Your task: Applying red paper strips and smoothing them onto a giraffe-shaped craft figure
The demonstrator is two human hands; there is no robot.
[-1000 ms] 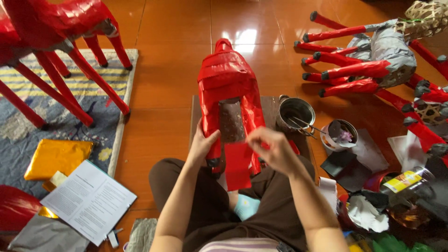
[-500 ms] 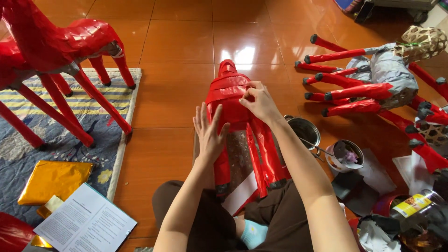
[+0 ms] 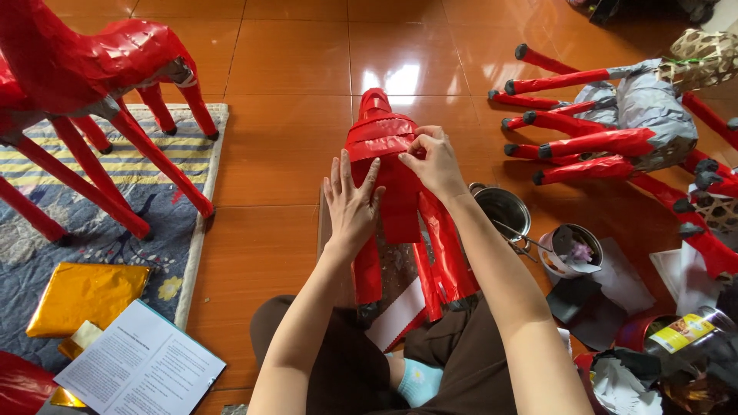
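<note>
A red paper-covered figure body (image 3: 382, 127) lies on the orange tiled floor in front of my lap, its narrow end pointing away. A loose red paper strip (image 3: 403, 207) runs down its top, and part of the bare grey frame (image 3: 398, 265) shows lower down. My left hand (image 3: 351, 201) lies flat with fingers spread on the figure's left side. My right hand (image 3: 432, 160) pinches the upper end of the red strip against the figure. A white strip (image 3: 396, 315) hangs near my knees.
A red standing figure with long legs (image 3: 100, 69) stands on a patterned rug (image 3: 92, 184) at left. Partly wrapped red-legged figures (image 3: 615, 123) lie at right. Two metal cups (image 3: 503, 211) stand right of my arm. Gold paper (image 3: 84, 296) and a printed sheet (image 3: 142, 369) lie at lower left.
Both hands moved up the figure from its lower part to its upper part. The red strip that my right hand held low is now laid along the top.
</note>
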